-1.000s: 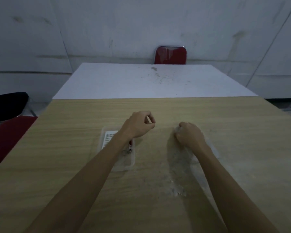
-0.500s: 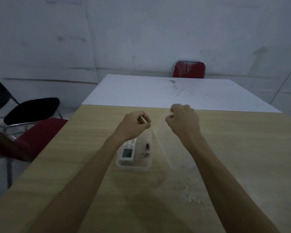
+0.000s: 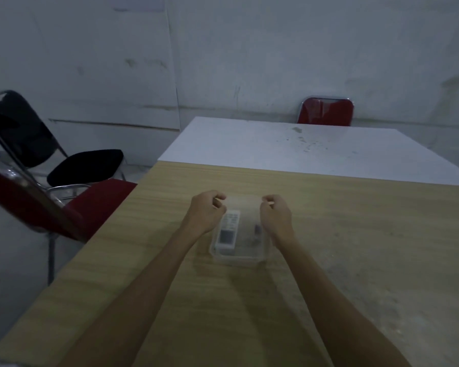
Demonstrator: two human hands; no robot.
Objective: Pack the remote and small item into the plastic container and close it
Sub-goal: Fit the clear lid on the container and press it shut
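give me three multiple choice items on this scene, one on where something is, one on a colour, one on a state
1. Where is the remote?
A. inside the clear plastic container
B. on the white table
C. on the black chair seat

2. What colour is the chair behind the white table?
A. blue
B. red
C. green

3. What is the state of the lid?
A. lying flat on the wooden table, far from the container
B. missing from view
C. held over the container by both hands

Answers:
1. A, the remote shows through the clear walls, to the left of the small item.
2. B, its backrest is red.
3. C, the left hand and right hand pinch its far corners above the container; whether it is pressed shut cannot be told.
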